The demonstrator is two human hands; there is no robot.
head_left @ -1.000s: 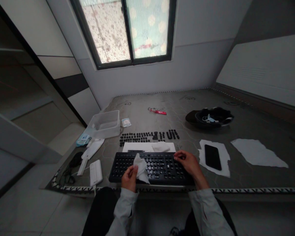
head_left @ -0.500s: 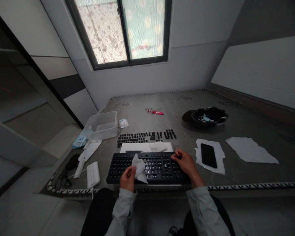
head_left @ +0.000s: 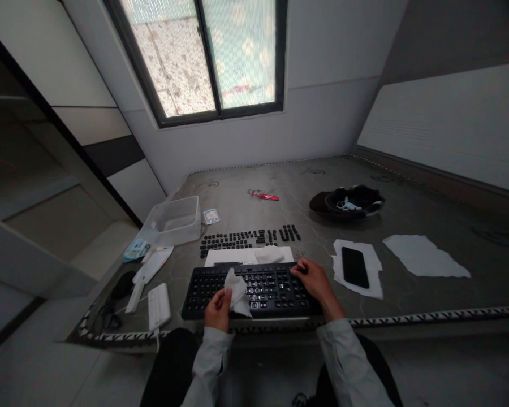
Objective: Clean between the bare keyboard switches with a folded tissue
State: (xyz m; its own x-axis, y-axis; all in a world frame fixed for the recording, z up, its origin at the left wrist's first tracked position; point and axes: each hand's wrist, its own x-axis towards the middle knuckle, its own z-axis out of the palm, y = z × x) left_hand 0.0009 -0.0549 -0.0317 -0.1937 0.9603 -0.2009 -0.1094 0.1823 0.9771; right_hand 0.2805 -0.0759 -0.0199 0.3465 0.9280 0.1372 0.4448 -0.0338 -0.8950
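A black keyboard (head_left: 263, 288) with its keycaps off lies at the near edge of the surface. My left hand (head_left: 218, 308) pinches a white tissue (head_left: 237, 294) above the keyboard's left-middle part. Over the keyboard's upper right, my right hand (head_left: 314, 278) has its fingers closed together; whatever they hold is too small to make out. Behind the keyboard is a white sheet (head_left: 246, 257) with a folded tissue (head_left: 270, 254) and a dark slim tool on it. Rows of loose black keycaps (head_left: 227, 240) are laid out beyond the sheet.
To the left stand a clear plastic box (head_left: 173, 220) and a white power strip (head_left: 158, 305) with cables. On the right, a black phone (head_left: 354, 267) rests on a tissue, near another flat tissue (head_left: 424, 255). Farther back lie a dark cap (head_left: 348, 202) and a red item (head_left: 265, 195).
The view has shifted slightly, so everything appears a little farther left. Both hands keep nearly the same place over the keyboard, the left still with the tissue.
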